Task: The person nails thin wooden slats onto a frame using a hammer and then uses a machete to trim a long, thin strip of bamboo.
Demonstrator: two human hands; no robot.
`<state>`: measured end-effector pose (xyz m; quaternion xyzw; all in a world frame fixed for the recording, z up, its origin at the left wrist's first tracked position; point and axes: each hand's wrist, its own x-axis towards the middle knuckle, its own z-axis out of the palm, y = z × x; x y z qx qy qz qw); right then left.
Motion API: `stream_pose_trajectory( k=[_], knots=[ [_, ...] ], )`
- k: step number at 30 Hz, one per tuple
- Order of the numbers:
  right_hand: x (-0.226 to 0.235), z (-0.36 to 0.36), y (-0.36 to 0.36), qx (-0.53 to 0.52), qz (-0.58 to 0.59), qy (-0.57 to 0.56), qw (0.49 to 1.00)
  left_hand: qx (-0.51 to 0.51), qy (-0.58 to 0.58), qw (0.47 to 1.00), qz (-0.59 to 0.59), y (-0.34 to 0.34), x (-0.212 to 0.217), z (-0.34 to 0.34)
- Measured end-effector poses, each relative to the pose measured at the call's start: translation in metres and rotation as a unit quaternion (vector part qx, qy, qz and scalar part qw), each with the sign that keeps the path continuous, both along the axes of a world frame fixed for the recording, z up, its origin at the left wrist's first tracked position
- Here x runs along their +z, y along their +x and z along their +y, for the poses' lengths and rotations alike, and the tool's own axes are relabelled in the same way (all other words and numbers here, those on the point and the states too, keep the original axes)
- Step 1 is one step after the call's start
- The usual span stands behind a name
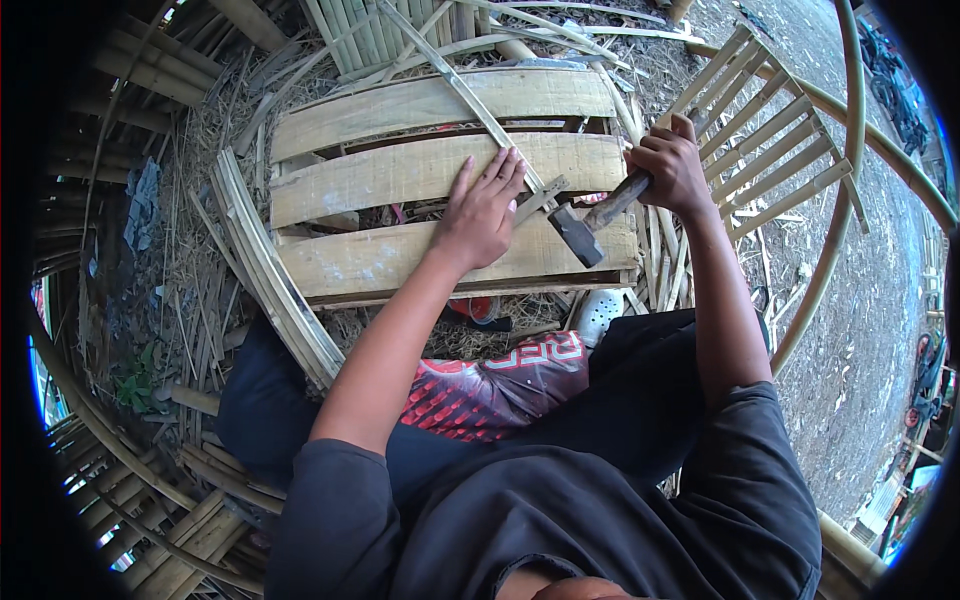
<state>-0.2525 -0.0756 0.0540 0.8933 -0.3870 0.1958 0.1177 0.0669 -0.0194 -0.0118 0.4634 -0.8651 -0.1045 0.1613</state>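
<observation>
My right hand is wrapped round the wooden handle of a hammer. Its dark block-shaped head hangs over the right part of a low bench of three pale wooden planks. My left hand lies on the planks, fingers stretched out, fingertips against a long bamboo strip. That strip runs from the far side down to the hammer head. A short flat piece of bamboo crosses its near end, close to my left thumb. Whether the thumb touches this piece I cannot tell.
A bamboo slat rack stands right of the bench. A bundle of long split strips leans along its left side. Curved bamboo poles rise at the right. Shavings and offcuts litter the ground, and red-patterned cloth lies over my lap.
</observation>
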Motion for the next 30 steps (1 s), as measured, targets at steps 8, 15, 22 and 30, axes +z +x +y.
stream_pose_trajectory(
  k=[8, 15, 22, 30],
  knots=[
    [0.002, -0.010, 0.009, -0.037, 0.005, -0.079, 0.996, 0.001, -0.007, 1.000, 0.006, 0.000, -0.001, 0.000],
    [0.008, 0.031, 0.001, -0.220, -0.059, 0.123, 0.966, 0.026, -0.022, 0.999, 0.016, -0.003, -0.002, 0.000],
    [0.043, 0.127, 0.084, -0.267, -0.486, 0.630, 0.544, 0.040, -0.006, 0.999, 0.030, 0.000, 0.001, 0.003],
    [0.026, 0.160, 0.119, -0.334, -0.686, 0.580, 0.285, 0.047, -0.014, 0.998, 0.026, -0.006, 0.002, 0.001]
  ],
)
